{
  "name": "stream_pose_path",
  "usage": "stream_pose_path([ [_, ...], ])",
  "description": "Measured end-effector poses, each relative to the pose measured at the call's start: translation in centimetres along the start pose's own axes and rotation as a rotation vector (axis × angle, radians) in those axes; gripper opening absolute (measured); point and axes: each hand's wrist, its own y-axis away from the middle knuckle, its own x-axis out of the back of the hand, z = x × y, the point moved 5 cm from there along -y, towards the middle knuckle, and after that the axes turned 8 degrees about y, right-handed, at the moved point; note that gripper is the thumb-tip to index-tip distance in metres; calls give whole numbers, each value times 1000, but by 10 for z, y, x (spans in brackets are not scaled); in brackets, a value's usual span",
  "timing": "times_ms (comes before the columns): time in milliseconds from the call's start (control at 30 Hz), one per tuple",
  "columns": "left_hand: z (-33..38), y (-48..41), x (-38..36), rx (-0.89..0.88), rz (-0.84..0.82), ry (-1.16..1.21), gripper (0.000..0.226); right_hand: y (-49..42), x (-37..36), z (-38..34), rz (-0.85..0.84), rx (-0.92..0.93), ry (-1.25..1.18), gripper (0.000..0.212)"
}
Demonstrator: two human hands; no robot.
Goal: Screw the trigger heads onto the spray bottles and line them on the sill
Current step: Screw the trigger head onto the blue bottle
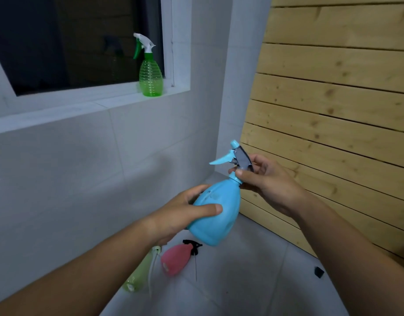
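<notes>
Left hand [185,209] fingers clamp round light-blue plastic spray bottle [216,215]; right hand [268,182] fingers pinch its blue-grey trigger head [238,157] at the collar.

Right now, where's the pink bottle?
Head view, bottom centre: the pink bottle lies on the floor tiles, below the held blue bottle, right of the pale green bottle.

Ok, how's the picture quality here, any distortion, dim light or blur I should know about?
Head view: wide-angle bending curves the wooden slat wall and sill; light is dim and bluish, the window dark; the blue bottle and green bottle read clearly; the floor items near the bottom look soft.
</notes>
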Motion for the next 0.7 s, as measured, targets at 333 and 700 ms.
stream_pose_path([
  [333, -16, -5, 9, 173, -42, 381, 63, -5, -2, 6, -207, 14, -156, 50],
  [700, -1, -8, 9, -24, 83, 2, 57, -12, -3, 13, -90, 4, 66, 32],
])
